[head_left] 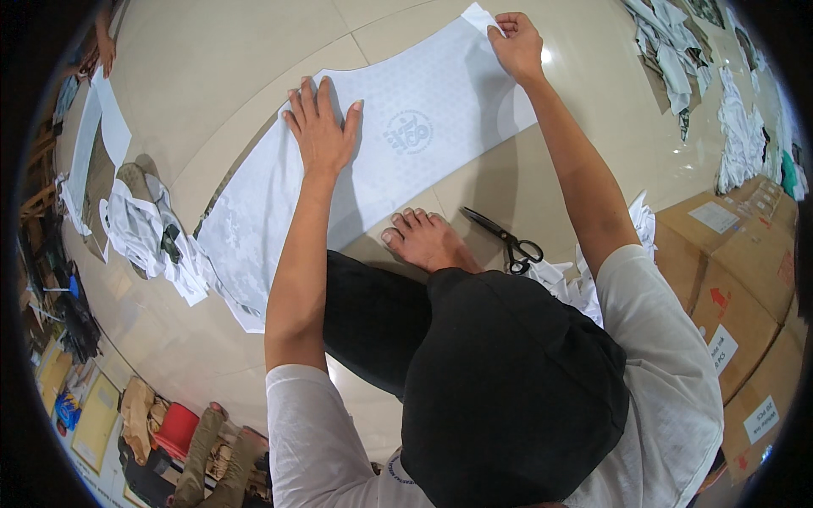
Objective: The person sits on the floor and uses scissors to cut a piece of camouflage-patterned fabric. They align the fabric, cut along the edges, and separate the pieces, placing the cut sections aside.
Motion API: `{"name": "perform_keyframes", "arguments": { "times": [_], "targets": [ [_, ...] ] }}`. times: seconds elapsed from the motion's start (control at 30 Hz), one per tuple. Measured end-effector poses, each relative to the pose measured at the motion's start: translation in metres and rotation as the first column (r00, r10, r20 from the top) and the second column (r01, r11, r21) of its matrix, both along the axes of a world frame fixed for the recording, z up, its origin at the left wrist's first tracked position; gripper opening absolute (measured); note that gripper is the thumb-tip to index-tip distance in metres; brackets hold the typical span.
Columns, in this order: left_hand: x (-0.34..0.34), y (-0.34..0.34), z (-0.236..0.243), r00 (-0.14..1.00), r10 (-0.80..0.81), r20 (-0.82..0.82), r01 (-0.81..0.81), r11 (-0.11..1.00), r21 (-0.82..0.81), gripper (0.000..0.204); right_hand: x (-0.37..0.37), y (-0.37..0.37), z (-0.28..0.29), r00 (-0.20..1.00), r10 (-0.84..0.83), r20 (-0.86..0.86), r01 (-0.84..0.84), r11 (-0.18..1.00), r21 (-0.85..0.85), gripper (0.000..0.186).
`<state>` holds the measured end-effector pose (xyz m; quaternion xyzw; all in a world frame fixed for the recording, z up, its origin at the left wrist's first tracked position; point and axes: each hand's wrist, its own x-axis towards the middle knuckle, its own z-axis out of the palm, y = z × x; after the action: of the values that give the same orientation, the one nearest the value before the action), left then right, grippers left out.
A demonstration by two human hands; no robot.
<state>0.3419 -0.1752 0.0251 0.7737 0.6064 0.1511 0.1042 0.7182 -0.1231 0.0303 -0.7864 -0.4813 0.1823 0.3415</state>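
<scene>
A long white cloth panel (398, 97) lies spread on the floor, with a pale blue round print near its middle and a faint pattern toward its left end. My left hand (322, 127) rests flat on its upper part, fingers spread. At the far right end, my right hand (517, 46) pinches the corner between thumb and fingers, where the edge looks turned up. Black-handled scissors (506, 240) lie on the tiles beside my bare foot (429, 240), their blades pointing away and to the left. Neither hand touches them.
White scraps (563, 284) lie right of my foot; a cloth pile (144, 224) sits at left. Cardboard boxes (720, 245) stand close by my right arm. More cut cloth (669, 51) lies far right. Another person's hand (107, 55) is near white strips (115, 123) at far left.
</scene>
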Motion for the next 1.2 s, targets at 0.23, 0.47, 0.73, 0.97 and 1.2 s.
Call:
{"name": "perform_keyframes", "arguments": {
  "times": [0.23, 0.47, 0.73, 0.97, 1.2],
  "targets": [
    [-0.004, 0.000, -0.008, 0.997, 0.024, -0.078, -0.028, 0.998, -0.053, 0.082, 0.000, 0.001, -0.001, 1.000, 0.001, 0.011, -0.002, 1.000, 0.015, 0.030],
    [-0.011, 0.001, -0.009, 0.992, 0.043, -0.119, -0.048, 0.998, -0.039, 0.081, -0.005, -0.002, -0.006, 0.999, 0.023, 0.032, -0.025, 0.999, 0.048, 0.027],
    [-0.021, 0.005, -0.008, 0.989, 0.047, -0.141, -0.050, 0.999, -0.021, 0.079, -0.007, -0.028, -0.008, 0.984, 0.068, 0.166, -0.108, 0.963, 0.247, 0.025],
    [-0.057, 0.010, -0.014, 0.985, 0.121, -0.121, -0.122, 0.993, -0.004, 0.080, -0.016, -0.082, 0.005, 0.925, 0.210, 0.318, -0.287, 0.932, 0.222, 0.029],
    [-0.082, -0.006, -0.004, 0.970, 0.227, -0.091, -0.234, 0.970, -0.067, 0.080, -0.055, -0.107, 0.000, 0.881, 0.215, 0.421, -0.319, 0.927, 0.195, 0.044]
  ]
}}
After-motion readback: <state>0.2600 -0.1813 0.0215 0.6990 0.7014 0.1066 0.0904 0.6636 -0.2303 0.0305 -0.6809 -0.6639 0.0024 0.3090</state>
